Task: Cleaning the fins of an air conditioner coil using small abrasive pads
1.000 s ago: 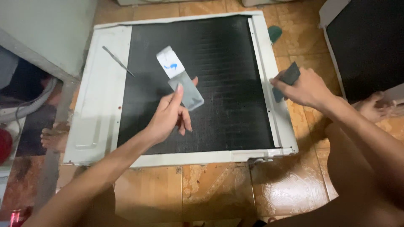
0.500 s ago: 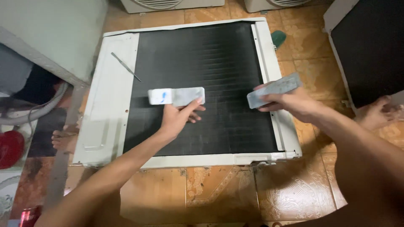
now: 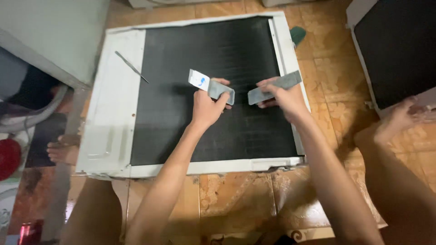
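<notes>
- Condenser panel (image 3: 172, 131), white-framed with a black finned face, lies flat on the tiled floor (image 3: 236, 199) and fills the middle of the view.
- A second dark panel (image 3: 395, 50) lies at the upper right, well apart from the first.
- Left hand (image 3: 206, 106) hovers over the black fins near the panel's centre, fingers (image 3: 222, 97) wrapped round a flat grey bar (image 3: 211, 85) with a white label end pointing up-left.
- Right hand (image 3: 284, 97) is just beside it, over the fins, fingers (image 3: 268, 84) pinching a plain grey strip (image 3: 274, 87) that slants up to the right.
- The two grey pieces are close at their inner ends but apart.
- A thin metal rod (image 3: 131, 66) rests on the white frame at the upper left, its tip reaching the fins.
- A small green object (image 3: 297, 34) sits on the floor, just beside the frame's upper right edge.
</notes>
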